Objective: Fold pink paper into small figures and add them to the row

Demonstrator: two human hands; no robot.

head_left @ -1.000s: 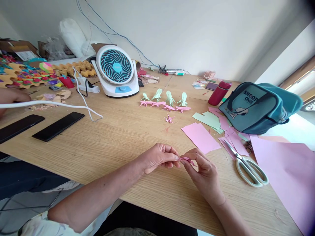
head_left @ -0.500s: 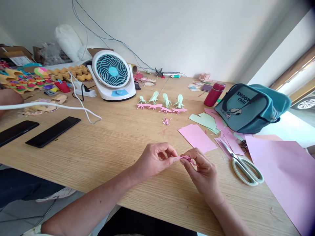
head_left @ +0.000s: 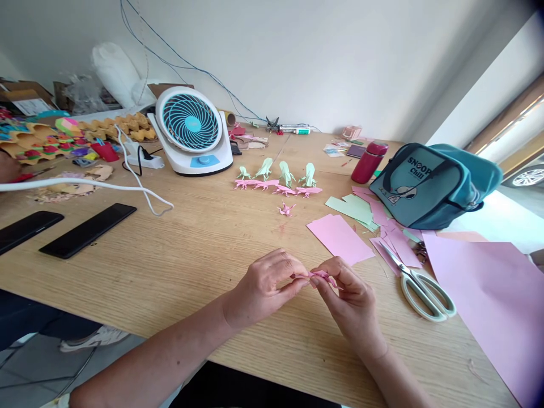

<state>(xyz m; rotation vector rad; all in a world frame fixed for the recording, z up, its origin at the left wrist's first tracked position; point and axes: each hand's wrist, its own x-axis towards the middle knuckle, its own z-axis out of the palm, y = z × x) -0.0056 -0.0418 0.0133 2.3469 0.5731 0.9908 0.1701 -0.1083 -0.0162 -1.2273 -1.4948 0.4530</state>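
Note:
Between my two hands, just above the wooden table (head_left: 178,255), is a small pink folded-paper figure (head_left: 325,276). My left hand (head_left: 272,283) pinches its left end between thumb and fingers. Thumb and forefinger of my right hand (head_left: 351,300) grip its middle and right part, and thin pointed ends stick out there. The fingers hide much of its shape. Beyond my hands stands a pink origami figure (head_left: 286,209) with thin legs. Behind it is a row of pink origami insects (head_left: 285,190) and green origami insects (head_left: 286,173).
Right of my hands lie pink paper sheets (head_left: 341,239), scissors (head_left: 425,292) and a large pink sheet (head_left: 488,294). A teal bag (head_left: 425,187) and red flask (head_left: 369,163) stand behind. Left are a fan (head_left: 192,133), a black phone (head_left: 89,229), a white cable (head_left: 85,184) and another person's hand (head_left: 8,167).
My left hand's fingers have closed in further over the left end of the pink figure. My right hand keeps its grip. At the far left, the other person's arm has shifted.

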